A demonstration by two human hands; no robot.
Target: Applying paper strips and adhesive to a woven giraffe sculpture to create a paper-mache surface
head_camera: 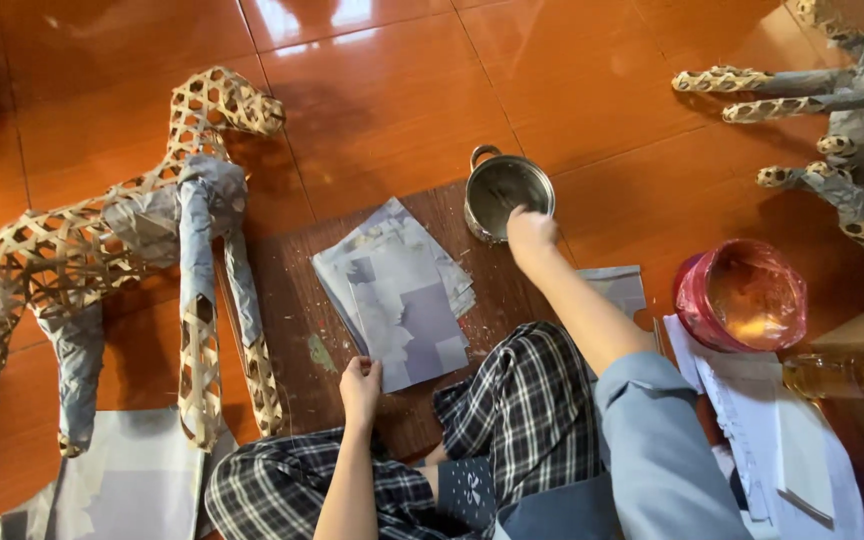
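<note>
I sit cross-legged in checked trousers on an orange tiled floor. My left hand point(360, 388) pinches the near edge of a stack of grey paper sheets point(399, 290) lying on a dark wooden board point(292, 300). My right hand point(530, 233) reaches forward, its fingers dipped over the rim of a small metal pot point(505, 188) with a handle. What the fingers hold inside the pot is hidden.
A woven bamboo animal frame point(102, 250), partly wrapped in grey paper, lies at left. Another paper-covered frame's legs point(832, 130) reach in at the top right. A red plastic-lined bowl point(742, 295), white papers point(762, 420) and a glass bottle point(832, 377) sit at right.
</note>
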